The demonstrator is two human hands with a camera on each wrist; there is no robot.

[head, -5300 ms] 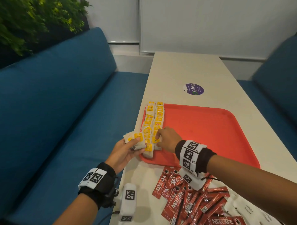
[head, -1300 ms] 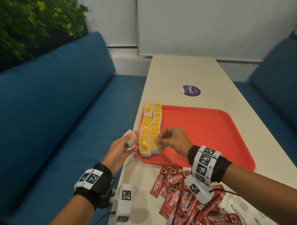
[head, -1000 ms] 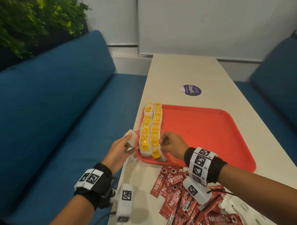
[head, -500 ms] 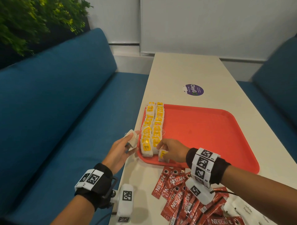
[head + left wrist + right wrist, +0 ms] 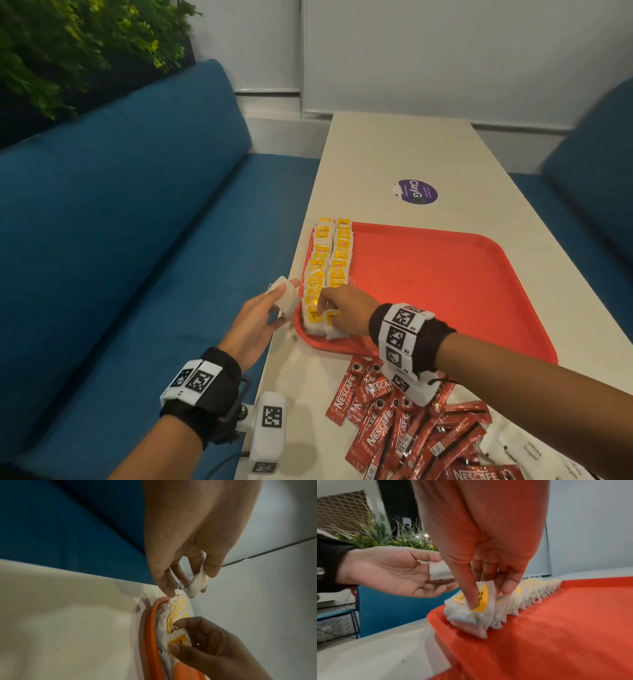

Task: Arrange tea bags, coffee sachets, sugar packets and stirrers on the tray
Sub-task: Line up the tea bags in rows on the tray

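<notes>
Two rows of yellow-tagged tea bags (image 5: 329, 260) run along the left side of the red tray (image 5: 445, 284). My right hand (image 5: 337, 310) pinches a tea bag (image 5: 476, 601) with a yellow tag at the near end of the right row, in the tray's near left corner. Just left of the tray, off the table edge, my left hand (image 5: 274, 308) holds one white tea bag (image 5: 284, 296) between thumb and fingers; the same tea bag (image 5: 197, 584) shows in the left wrist view. A heap of red coffee sachets (image 5: 394, 421) lies on the table in front of the tray.
White sugar packets (image 5: 534, 452) lie at the lower right beside the sachets. A purple round sticker (image 5: 416, 192) sits on the table beyond the tray. Blue sofas (image 5: 120, 240) flank the narrow table, and a green plant (image 5: 68, 44) stands at the upper left.
My right hand took a tea bag across to the near end of the right row and has pulled it in against the row. The left hand stayed beside the tray holding its tea bag.
</notes>
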